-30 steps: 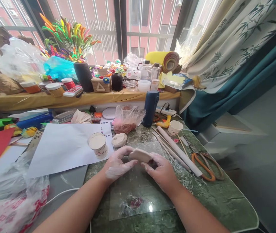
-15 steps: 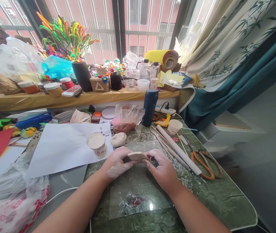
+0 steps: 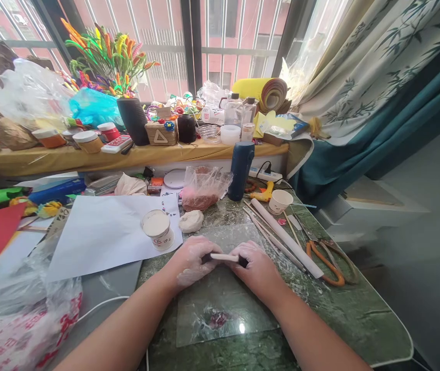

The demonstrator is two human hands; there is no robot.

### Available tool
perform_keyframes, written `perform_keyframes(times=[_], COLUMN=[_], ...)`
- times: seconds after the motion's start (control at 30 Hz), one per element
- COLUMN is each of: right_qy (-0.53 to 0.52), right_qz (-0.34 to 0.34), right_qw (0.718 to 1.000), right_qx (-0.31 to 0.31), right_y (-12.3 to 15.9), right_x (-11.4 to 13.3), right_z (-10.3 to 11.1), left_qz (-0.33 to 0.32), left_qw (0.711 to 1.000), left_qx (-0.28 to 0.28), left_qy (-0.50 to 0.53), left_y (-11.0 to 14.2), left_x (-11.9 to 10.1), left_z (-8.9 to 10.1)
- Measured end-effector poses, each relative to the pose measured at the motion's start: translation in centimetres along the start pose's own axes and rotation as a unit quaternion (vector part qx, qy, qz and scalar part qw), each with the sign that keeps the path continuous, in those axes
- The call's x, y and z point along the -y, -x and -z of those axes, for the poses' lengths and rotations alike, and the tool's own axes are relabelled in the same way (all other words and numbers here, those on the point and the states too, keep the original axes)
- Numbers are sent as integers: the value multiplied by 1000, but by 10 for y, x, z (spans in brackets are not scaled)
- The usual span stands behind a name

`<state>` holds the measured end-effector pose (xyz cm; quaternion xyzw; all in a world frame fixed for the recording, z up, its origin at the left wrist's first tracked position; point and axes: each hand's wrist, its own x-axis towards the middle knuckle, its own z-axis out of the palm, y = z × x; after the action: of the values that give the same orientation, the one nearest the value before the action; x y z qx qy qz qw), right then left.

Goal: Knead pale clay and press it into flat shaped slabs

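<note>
1. The clear sheet [image 3: 212,293] lies below my left hand [image 3: 193,259] and right hand [image 3: 258,265]; I'd best work over it.
2. Both hands pinch the slab [image 3: 223,257] at opposite ends; light, even pressure should avoid dents.
3. The slab spans between them, edge-on; I should support it level.

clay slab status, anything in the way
Left hand, right hand gripping clay slab. Slab nearly edge-on above clear sheet. Pale lump beyond left hand, not blocking.

Here's the green table [image 3: 362,324]: clear sheet [image 3: 230,296] below the grip, blue bottle [image 3: 240,172] standing beyond, scissors [image 3: 336,282] and pale rod [image 3: 286,238] off right!
</note>
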<state>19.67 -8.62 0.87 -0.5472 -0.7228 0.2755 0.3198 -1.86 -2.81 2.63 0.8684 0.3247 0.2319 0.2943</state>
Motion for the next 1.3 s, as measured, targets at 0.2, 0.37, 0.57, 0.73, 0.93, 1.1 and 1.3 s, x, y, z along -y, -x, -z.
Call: perform_keyframes(times=[0.2, 0.37, 0.57, 0.73, 0.93, 1.1, 1.3], right_qy=[-139, -296, -260, -214, -189, -172, -314], right_qz=[-1, -89, -52, -2, 17, -9, -76], right_qw=[990, 951, 964, 975, 981, 985, 946], right_qx=[-30, -29, -29, -62, -44, -19, -16], right_y=[5, 7, 6, 6, 3, 3, 5], right_x=[3, 4, 6, 8, 9, 10, 8], right_z=[1, -3, -3, -3, 0, 1, -6], left_qz=[103, 175, 156, 35, 6, 74, 120], left_qw=[974, 911, 953, 984, 986, 983, 975], left_qx=[-28, -33, -19, -41, -53, -61, -74], left_qy=[199, 371, 261, 172, 156, 154, 170], left_y=[5, 6, 5, 5, 4, 5, 4], left_x=[0, 2, 1, -4, -6, -5, -5], left_z=[-2, -7, -1, 3, 2, 1, -4])
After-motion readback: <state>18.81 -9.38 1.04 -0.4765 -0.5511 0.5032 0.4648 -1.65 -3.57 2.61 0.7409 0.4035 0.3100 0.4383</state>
